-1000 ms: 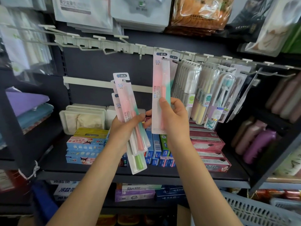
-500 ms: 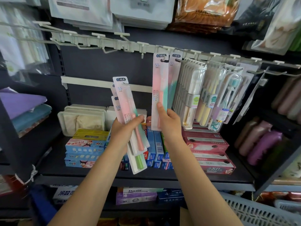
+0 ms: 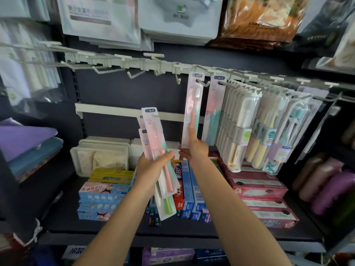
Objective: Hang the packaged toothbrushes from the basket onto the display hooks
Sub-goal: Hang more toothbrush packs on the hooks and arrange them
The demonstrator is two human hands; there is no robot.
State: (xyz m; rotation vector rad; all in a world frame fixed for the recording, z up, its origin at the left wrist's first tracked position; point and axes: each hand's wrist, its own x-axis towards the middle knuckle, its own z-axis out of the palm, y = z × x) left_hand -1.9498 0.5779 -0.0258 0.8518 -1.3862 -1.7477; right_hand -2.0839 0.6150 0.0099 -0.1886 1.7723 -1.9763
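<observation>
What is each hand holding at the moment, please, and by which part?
The left hand grips a bundle of packaged toothbrushes around its middle. The right hand holds the lower part of a single pack, whose top hole is at a display hook.

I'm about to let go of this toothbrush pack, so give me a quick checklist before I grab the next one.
1. Pack threaded on the hook: ok, the wire passes through its hole.
2. Pushed fully back on the hook: cannot tell.
3. Right hand on the pack's lower end: ok.
4. Left hand gripping the spare packs: ok.
5. Hanging straight beside the neighbouring pack: not ok, slightly tilted.
</observation>
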